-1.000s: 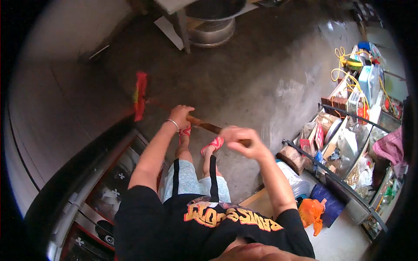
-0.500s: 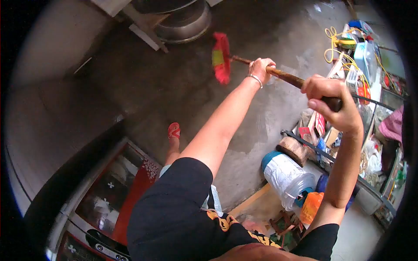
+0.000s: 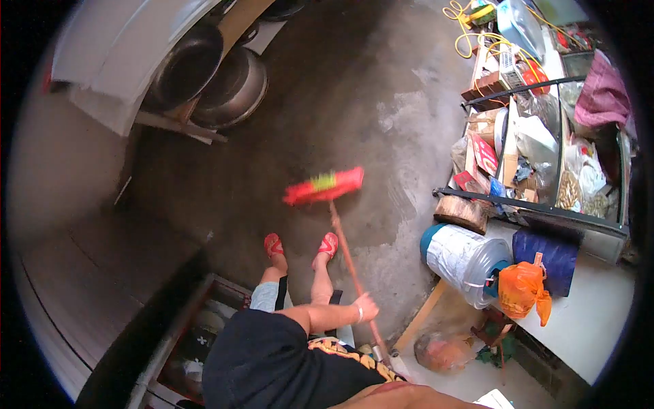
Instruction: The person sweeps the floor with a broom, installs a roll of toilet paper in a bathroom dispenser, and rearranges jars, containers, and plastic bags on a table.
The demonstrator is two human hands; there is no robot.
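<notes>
My left hand [image 3: 368, 308] is wrapped round the handle of a broom [image 3: 347, 249], in the lower middle of the view. The broom's red head [image 3: 324, 185], with a yellow-green patch, is over the grey floor in front of my feet. The handle slants down toward my body. Its lower end shows near my shirt, below the left hand. My right hand does not show; the bottom edge is filled by my body.
Metal basins [image 3: 231, 88] are stacked at upper left. A cluttered shelf [image 3: 538, 157] stands at right, beside a wood block [image 3: 461, 213], a wrapped bucket [image 3: 463, 259] and an orange bag [image 3: 523, 292]. My feet in red sandals [image 3: 274, 244] stand on the floor [image 3: 238, 163].
The broom has swung from pointing away at upper centre to lying closer to my feet. My left hand has come down toward my body on the handle. The right hand has left view.
</notes>
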